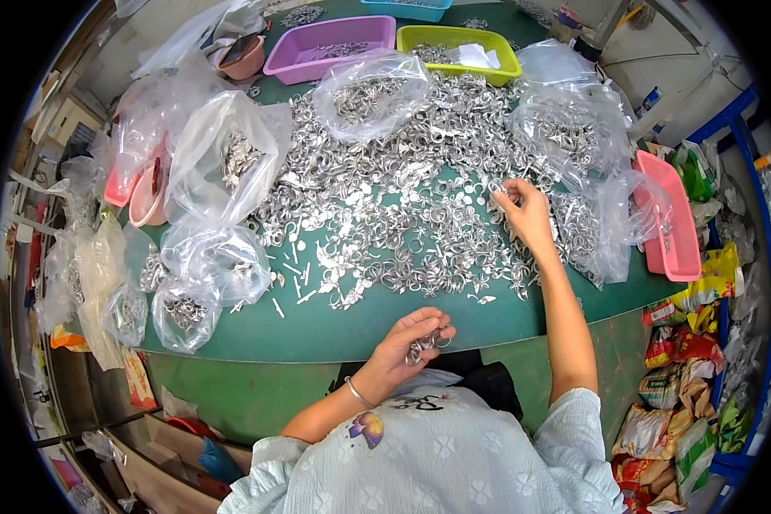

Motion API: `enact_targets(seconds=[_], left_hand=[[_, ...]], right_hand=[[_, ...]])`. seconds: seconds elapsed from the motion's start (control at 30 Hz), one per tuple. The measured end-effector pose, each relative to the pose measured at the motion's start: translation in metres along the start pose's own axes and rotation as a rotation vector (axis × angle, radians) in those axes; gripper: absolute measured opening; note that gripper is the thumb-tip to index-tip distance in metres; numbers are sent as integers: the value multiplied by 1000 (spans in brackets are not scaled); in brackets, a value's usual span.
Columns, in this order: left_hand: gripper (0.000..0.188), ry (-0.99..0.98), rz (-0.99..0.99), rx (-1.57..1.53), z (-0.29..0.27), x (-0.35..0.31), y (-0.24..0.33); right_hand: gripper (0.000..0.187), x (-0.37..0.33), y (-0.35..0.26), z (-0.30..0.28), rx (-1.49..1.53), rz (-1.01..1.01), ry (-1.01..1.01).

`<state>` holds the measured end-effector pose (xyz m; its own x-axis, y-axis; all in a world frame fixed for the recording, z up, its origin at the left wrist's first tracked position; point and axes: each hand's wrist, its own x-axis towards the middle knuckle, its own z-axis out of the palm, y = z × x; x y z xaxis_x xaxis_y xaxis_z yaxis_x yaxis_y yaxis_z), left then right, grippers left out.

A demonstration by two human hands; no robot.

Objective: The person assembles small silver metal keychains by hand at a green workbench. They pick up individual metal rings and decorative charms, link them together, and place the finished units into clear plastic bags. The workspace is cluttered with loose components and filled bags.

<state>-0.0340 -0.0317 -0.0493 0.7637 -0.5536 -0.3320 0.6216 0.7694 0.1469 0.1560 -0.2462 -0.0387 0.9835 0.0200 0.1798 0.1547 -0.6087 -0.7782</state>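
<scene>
The person wears a pale blue top [441, 467] of crinkled cloth with lighter clover-like shapes, 1 purple and orange-yellow butterfly motif [368, 429] and a black scrawled marking [421, 403]. Its 2 loose sleeves [576, 428] leave the forearms uncovered. The left hand [397, 343] and right hand [531, 214] are bare; 1 slim silver-coloured bangle [357, 394] circles the left wrist.

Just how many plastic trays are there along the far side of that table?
3: a purple tray on the left, a yellow-green tray to its right, and a blue tray behind, cut off by the picture's top edge. Others may be hidden.
</scene>
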Motion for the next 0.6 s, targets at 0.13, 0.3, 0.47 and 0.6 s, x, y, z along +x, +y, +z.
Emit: enact_targets(seconds=[0.13,0.3,0.47,0.6], left_hand=[[10,5,-12,-3,0,3,-2],[10,21,-18,-16,0,3,-4],[10,23,7,-15,-4,4,-2],[11,13,-7,-15,-2,2,-4]], right_hand=[[27,-12,1,-14,-106,-94,18],[14,-13,12,-19,429,108,-100],[14,-9,4,-27,306,97,-86],[18,-13,16,-29,-380,-186,45]])
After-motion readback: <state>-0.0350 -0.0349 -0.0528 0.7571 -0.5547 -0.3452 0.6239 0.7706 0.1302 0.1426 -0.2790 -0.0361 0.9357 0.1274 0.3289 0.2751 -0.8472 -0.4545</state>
